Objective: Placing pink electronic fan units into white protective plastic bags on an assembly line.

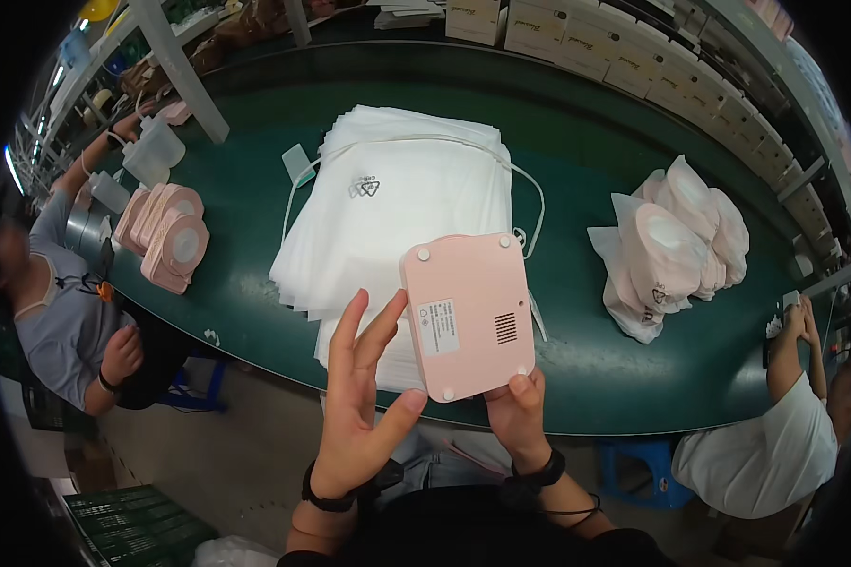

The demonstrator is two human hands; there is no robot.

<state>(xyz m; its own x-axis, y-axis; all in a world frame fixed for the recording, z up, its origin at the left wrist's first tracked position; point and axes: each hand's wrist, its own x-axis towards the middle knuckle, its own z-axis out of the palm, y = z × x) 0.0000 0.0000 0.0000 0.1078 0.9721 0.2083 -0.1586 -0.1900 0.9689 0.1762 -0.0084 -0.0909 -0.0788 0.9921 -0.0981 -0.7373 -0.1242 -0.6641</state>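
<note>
We hold the pink box [473, 321] up over the white bags [402, 213], R hand [522, 416] pinching its low R corner. Our L hand [361, 411] is spread wide by the box's L edge; can't tell if it's touching. Pink things [182, 246] sit L, bagged ones [671, 250] R, on the green table [577, 378].

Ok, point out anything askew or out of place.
The stack of translucent white bags is askew: its lower-left edges fan unevenly. A thin white cord trails loosely across it. Small white scraps lie like litter near the green table's left front edge. The boxy pink plastic device in the right hand shows no obvious damage.
</note>
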